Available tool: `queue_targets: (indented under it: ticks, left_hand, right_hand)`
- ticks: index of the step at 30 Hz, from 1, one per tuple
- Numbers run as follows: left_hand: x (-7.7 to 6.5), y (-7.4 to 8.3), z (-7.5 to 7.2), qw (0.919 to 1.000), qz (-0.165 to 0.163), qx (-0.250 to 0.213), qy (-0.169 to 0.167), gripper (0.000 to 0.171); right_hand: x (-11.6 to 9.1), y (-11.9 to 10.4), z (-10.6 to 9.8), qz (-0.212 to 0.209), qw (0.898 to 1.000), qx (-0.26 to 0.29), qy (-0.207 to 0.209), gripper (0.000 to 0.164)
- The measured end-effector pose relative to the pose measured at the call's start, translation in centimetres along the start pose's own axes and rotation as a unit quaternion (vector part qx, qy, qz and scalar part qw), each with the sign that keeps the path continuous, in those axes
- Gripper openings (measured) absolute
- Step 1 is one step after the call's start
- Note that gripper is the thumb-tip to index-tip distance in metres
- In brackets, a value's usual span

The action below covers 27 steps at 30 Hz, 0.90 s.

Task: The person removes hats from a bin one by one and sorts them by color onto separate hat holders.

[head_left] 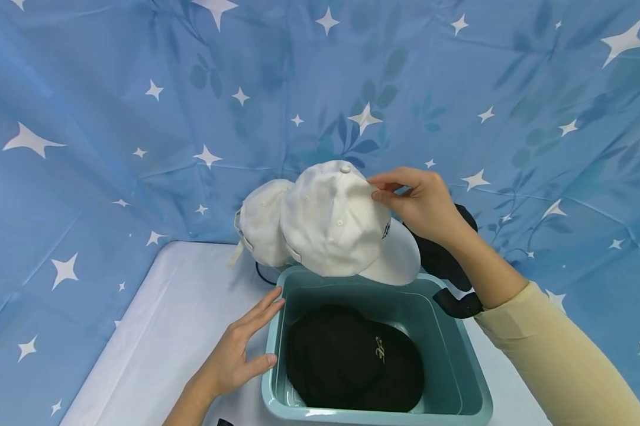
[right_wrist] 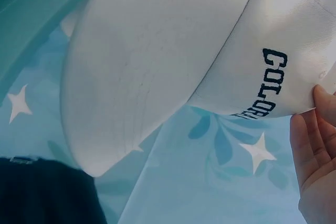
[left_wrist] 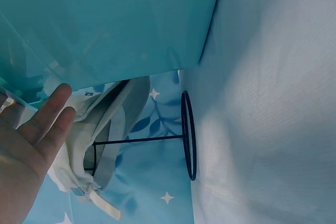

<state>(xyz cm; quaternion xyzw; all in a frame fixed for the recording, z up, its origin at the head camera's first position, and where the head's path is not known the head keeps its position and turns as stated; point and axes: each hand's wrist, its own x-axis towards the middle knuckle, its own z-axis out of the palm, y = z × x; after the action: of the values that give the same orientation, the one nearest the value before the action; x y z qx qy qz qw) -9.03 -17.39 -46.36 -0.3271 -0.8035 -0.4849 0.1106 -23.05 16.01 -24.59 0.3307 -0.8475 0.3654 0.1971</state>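
Note:
A white baseball cap with dark lettering on its front hangs above the back rim of a teal plastic tub. My right hand pinches the crown of this cap between thumb and fingers; the right wrist view shows the grip at the edge of the lettered panel. Beside the tub's left wall, my left hand has its fingers spread, fingertips right at the rim. Inside the tub lies a black cap with a small gold emblem.
Behind the held cap, a second white cap sits on a black wire stand. Another black cap is at the back right, partly hidden by my right arm. A white cloth covers the table, and a blue starry curtain hangs behind.

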Motion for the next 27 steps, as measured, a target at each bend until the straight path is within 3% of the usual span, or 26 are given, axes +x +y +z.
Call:
queue_targets:
  ticks: [12, 18, 27]
  left_hand:
    - [-0.1, 0.0, 0.0, 1.0, 0.006, 0.005, 0.0, 0.077]
    - [0.0, -0.1, -0.1, 1.0, 0.005, -0.001, -0.001, 0.077]
    - [-0.1, -0.2, 0.1, 0.9999, 0.005, -0.016, 0.004, 0.078]
  right_hand:
    - [2.7, -0.5, 1.2, 0.031, 0.999, 0.007, 0.02, 0.022]
    - [3.8, -0.4, 2.1, 0.019, 0.999, 0.004, 0.033, 0.023]
    - [5.8, 0.3, 4.4, 0.042, 0.998, 0.004, 0.037, 0.023]
